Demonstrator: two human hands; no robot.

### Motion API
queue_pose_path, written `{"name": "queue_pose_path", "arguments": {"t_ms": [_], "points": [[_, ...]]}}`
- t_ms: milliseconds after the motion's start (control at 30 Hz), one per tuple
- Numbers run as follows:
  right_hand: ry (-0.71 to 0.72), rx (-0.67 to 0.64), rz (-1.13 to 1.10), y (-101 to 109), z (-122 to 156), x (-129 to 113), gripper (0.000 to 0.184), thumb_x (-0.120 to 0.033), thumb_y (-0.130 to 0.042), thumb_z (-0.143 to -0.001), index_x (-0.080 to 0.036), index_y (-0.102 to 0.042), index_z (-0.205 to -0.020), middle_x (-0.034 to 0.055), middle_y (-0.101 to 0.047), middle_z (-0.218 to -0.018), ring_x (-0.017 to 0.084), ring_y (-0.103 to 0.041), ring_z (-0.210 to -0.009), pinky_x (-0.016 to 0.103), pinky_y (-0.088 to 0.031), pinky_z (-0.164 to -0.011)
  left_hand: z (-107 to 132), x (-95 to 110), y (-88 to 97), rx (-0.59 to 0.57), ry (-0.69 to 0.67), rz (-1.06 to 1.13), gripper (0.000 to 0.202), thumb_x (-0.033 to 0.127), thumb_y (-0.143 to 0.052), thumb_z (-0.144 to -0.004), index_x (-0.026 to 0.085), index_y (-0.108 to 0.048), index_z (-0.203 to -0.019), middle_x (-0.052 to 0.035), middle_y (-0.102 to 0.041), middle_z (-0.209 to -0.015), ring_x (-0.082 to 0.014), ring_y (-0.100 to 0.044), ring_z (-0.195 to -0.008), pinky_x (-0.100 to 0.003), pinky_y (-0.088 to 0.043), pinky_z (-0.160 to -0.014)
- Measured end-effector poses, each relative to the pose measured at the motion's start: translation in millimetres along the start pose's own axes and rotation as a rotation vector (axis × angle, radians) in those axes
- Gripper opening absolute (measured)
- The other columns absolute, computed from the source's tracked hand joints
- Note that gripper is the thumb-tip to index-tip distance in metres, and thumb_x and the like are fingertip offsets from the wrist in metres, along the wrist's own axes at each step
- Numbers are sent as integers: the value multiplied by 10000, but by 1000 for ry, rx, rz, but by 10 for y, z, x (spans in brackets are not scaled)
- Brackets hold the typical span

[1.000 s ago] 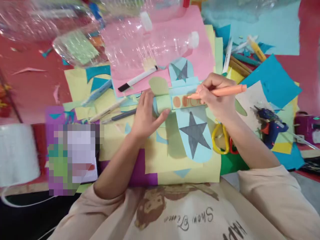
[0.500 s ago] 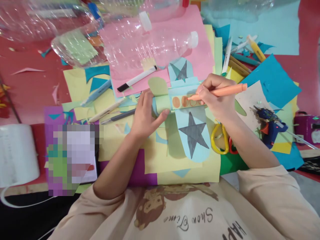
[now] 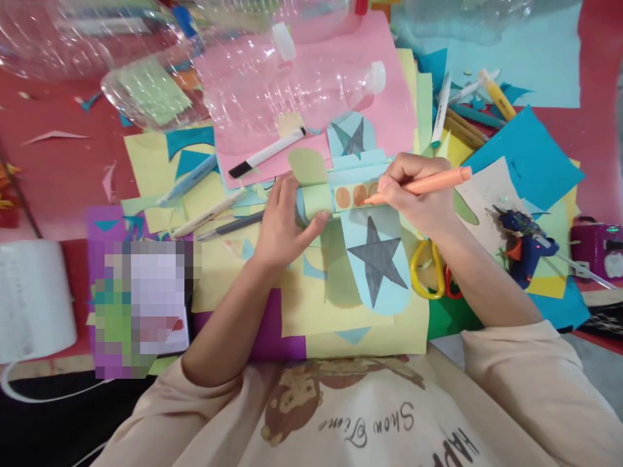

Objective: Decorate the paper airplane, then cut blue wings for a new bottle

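Observation:
A model plane of paper lies before me, with a rolled green body [image 3: 315, 200] and light-blue wings. A large dark star fills its near wing [image 3: 396, 285], and a smaller one marks the far wing [image 3: 367, 133]. My left hand [image 3: 285, 224] is closed around the green end, thumb on the near side. Between the fingers of my right hand [image 3: 418, 194] is an orange marker [image 3: 440, 181]. Its tip touches a pale strip [image 3: 338, 209] on the body, at the lower edge of the second orange circle. Circles farther right are partly hidden by my right hand.
Clear plastic bottles [image 3: 302, 91] lie beyond the plane. Yellow-handled scissors [image 3: 413, 272] and a blue glue gun [image 3: 528, 263] are at the right. A black-and-white marker [image 3: 267, 152] and several other pens lie among paper scraps. A white cylindrical object [image 3: 36, 301] stands at far left.
My right hand has shifted slightly left, and the marker tip has moved down along the second circle, which looks more filled. My left hand and the plane stay in place.

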State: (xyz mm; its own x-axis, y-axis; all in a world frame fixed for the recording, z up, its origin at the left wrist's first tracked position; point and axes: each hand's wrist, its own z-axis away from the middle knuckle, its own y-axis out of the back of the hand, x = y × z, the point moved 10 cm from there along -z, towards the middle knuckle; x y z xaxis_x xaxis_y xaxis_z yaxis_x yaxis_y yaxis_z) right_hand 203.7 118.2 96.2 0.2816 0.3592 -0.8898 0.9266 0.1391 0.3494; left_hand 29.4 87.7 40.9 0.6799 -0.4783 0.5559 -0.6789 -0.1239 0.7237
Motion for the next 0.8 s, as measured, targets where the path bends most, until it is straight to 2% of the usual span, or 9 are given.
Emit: {"name": "queue_pose_path", "arguments": {"t_ms": [200,367,533,700,800], "points": [[-9,-51,-10,-50,6,-3,350,-259,-585,-787,-231,-329,-550,-62,-363,-485,97,-486,-475,253,-334,-438,5,-16,2,6,8,7,482,567,-473,-896,241,-394,-1243,-101,-570,-1168,-269,-570,-1072,-414,-484,-892],[-40,-16,-3,-7,-4,12,343,-257,-581,-779,-230,-331,-546,-58,-383,-490,88,-442,-464,259,-329,-443,2,2,12,18,-12,3,466,565,-460,-901,238,-400,-1227,-94,-576,-1133,-261,-575,-1043,-411,-496,-875],[-86,31,-34,25,-8,64,361,-306,-607,-803,-230,-363,-548,-39,-457,-507,103,-494,-494,263,-383,-452,-6,3,22,18,-4,2,458,564,-462,-897,249,-404,-1225,-96,-580,-1120,-268,-583,-1033,-419,-505,-863],[-118,55,-51,45,0,120,412,-430,-625,-824,-236,-369,-567,-42,-445,-508,107,-516,-494,266,-419,-445,-6,-8,3,-8,14,10,475,573,-459,-893,250,-400,-1236,-102,-576,-1145,-279,-578,-1058,-439,-497,-886],[-112,76,-40,74,9,127,404,-440,-624,-833,-232,-390,-577,-48,-435,-506,101,-523,-500,257,-435,-460,-5,-12,2,-7,20,13,478,576,-454,-896,249,-396,-1240,-104,-574,-1156,-276,-577,-1062,-435,-491,-895]]}}
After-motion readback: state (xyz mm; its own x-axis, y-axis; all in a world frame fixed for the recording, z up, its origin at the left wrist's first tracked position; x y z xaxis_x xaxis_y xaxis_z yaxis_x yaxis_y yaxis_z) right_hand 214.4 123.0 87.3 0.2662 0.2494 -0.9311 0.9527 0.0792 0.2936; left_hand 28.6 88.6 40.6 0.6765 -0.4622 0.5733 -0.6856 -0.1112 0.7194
